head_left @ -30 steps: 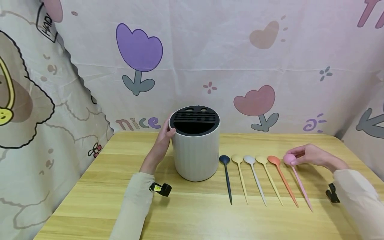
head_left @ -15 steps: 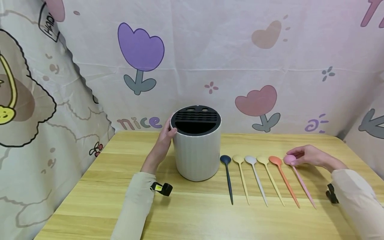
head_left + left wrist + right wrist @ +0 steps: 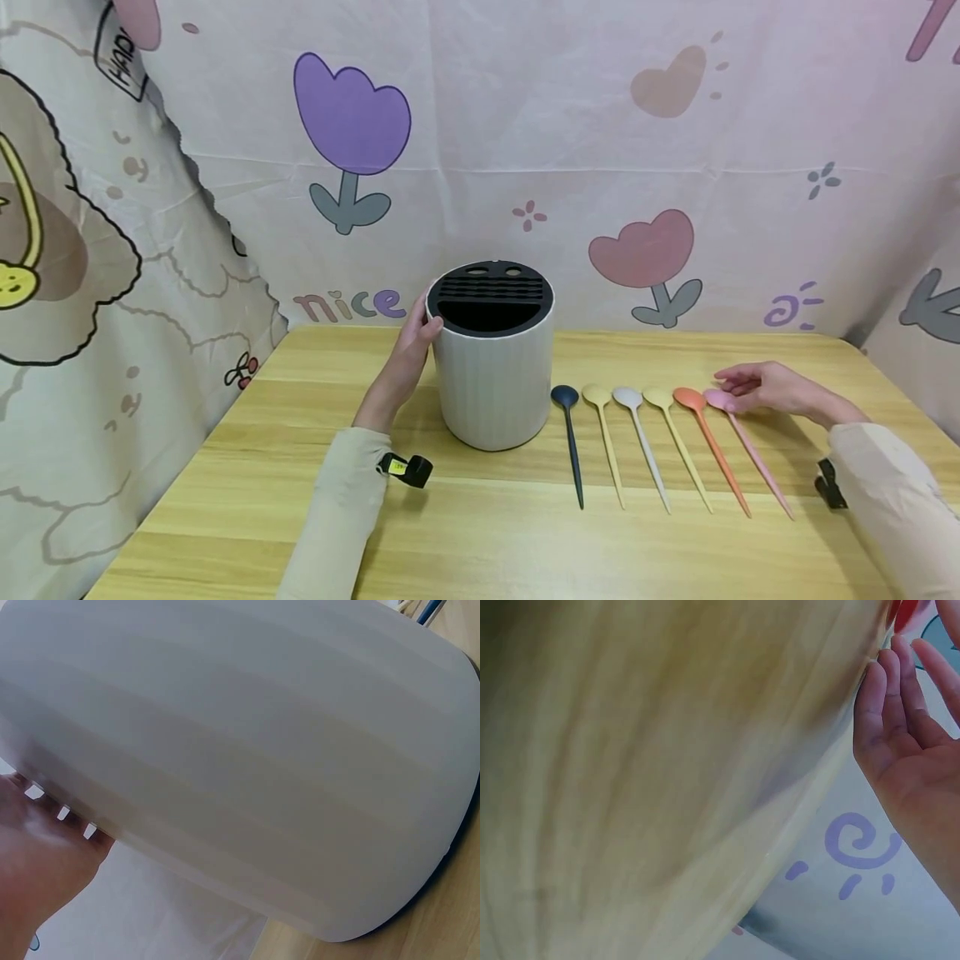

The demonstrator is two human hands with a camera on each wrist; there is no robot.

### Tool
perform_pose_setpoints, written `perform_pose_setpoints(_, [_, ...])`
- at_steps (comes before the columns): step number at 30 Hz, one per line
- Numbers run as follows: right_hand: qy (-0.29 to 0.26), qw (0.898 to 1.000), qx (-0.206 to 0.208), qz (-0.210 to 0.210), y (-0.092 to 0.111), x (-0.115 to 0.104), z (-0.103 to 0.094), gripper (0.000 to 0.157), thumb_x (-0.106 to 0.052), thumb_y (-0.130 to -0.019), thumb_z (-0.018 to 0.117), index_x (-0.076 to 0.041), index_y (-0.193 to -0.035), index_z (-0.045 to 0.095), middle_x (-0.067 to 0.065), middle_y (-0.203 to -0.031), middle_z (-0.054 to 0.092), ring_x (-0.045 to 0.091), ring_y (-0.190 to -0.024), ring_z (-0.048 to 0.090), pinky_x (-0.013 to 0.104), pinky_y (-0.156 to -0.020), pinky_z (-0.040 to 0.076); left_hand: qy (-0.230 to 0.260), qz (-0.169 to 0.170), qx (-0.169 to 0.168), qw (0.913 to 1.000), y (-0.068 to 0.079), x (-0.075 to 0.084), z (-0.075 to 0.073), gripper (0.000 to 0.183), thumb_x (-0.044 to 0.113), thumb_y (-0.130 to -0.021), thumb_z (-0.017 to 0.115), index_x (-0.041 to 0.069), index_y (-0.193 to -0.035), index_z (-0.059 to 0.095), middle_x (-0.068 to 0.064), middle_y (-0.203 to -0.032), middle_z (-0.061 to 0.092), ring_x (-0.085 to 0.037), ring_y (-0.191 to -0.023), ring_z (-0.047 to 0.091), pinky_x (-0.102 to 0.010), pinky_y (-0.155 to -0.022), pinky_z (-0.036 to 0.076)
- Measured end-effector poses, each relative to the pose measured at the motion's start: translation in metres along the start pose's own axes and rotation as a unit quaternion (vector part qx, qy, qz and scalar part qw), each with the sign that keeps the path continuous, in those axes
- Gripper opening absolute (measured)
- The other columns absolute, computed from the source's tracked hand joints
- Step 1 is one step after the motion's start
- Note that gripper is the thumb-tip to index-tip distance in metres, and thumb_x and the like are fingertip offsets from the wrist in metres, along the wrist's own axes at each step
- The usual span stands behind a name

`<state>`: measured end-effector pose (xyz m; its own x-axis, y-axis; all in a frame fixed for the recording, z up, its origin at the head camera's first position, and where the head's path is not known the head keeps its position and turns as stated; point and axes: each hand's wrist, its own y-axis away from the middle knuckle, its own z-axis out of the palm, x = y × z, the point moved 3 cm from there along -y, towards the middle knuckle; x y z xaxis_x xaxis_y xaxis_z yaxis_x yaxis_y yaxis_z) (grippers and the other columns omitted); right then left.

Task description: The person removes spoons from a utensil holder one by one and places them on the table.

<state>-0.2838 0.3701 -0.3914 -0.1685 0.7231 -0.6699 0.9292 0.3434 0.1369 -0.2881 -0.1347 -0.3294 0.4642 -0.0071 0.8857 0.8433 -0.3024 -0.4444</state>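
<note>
A white ribbed utensil holder [image 3: 491, 392] with a black slotted lid stands upright on the table. My left hand [image 3: 408, 350] grips its left side near the top, thumb at the front by the rim; in the left wrist view the holder's wall hides the fingertips. To the right lies a pink spoon [image 3: 761, 464], bowl away from me. My right hand [image 3: 776, 393] rests at that bowl, thumb over its edge, the other fingers loosely bent. In the right wrist view those fingers look relaxed; the spoon is mostly hidden there. An orange spoon [image 3: 712, 443] lies just left of the pink one.
Between holder and orange spoon lie a dark blue spoon [image 3: 572, 450], a pale yellow spoon [image 3: 609, 442], a light grey spoon [image 3: 645, 446] and another yellow spoon [image 3: 681, 446], side by side. A printed cloth [image 3: 495, 108] hangs behind the wooden table [image 3: 480, 533].
The pink spoon's bowl has shifted slightly left toward the orange spoon and its handle tip to the right. My right fingers have loosened off the bowl. The left hand holds still.
</note>
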Motion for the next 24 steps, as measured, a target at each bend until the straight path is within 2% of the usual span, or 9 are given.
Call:
perform_pose_setpoints(5, [0.010,1.000,0.005,0.014,0.002,0.000,-0.001,0.060,-0.017,-0.086,0.072,0.015,-0.130,0.048,0.028,-0.120,0.059,0.019,-0.100,0.058,0.021,-0.077,0.050,0.004,0.002,0.000,1.0000,-0.001,0.000,0.001,0.095,0.063,-0.089,0.048,0.008,-0.155,0.008,-0.008,-0.159,0.012,-0.024,-0.144,0.012,-0.054,-0.114,0.008])
perform_pose_setpoints(8, [0.027,0.999,0.014,0.015,0.005,-0.003,0.000,0.056,-0.020,-0.091,0.067,0.014,-0.131,0.048,0.028,-0.122,0.058,0.023,-0.102,0.056,0.024,-0.076,0.051,0.004,-0.001,0.000,1.0000,0.000,-0.001,0.001,0.095,0.063,-0.089,0.048,0.009,-0.156,0.009,-0.007,-0.159,0.012,-0.023,-0.144,0.012,-0.053,-0.114,0.008])
perform_pose_setpoints(12, [0.051,0.997,0.050,0.015,0.010,-0.011,0.001,0.053,-0.020,-0.096,0.061,0.017,-0.130,0.047,0.032,-0.121,0.057,0.040,-0.106,0.057,0.039,-0.083,0.051,0.006,-0.001,-0.002,1.0000,-0.001,-0.002,0.003,0.092,0.060,-0.090,0.048,0.010,-0.156,0.009,-0.007,-0.159,0.013,-0.023,-0.144,0.013,-0.053,-0.114,0.009])
perform_pose_setpoints(16, [0.043,0.994,0.099,0.034,0.015,-0.025,0.005,0.055,-0.026,-0.100,0.054,0.017,-0.132,0.044,0.037,-0.128,0.050,0.051,-0.115,0.049,0.055,-0.090,0.046,0.005,-0.005,-0.006,1.0000,-0.001,-0.004,0.002,0.089,0.059,-0.091,0.047,0.010,-0.156,0.009,-0.007,-0.159,0.013,-0.023,-0.143,0.014,-0.053,-0.114,0.009])
perform_pose_setpoints(20, [0.023,0.991,0.126,0.037,0.018,-0.042,0.018,0.055,-0.028,-0.101,0.052,0.015,-0.133,0.045,0.036,-0.131,0.047,0.051,-0.118,0.046,0.058,-0.093,0.041,0.003,-0.009,-0.012,0.9999,-0.001,-0.004,-0.001,0.093,0.064,-0.089,0.048,0.011,-0.156,0.011,-0.008,-0.158,0.015,-0.024,-0.143,0.014,-0.054,-0.114,0.009])
perform_pose_setpoints(24, [0.013,0.991,0.127,0.026,0.020,-0.062,0.029,0.055,-0.030,-0.100,0.053,0.014,-0.134,0.046,0.037,-0.132,0.046,0.051,-0.119,0.045,0.061,-0.094,0.039,0.014,-0.004,-0.018,0.9997,0.001,-0.003,-0.005,0.097,0.067,-0.087,0.050,0.008,-0.155,0.013,-0.011,-0.157,0.016,-0.025,-0.143,0.015,-0.051,-0.115,0.009])
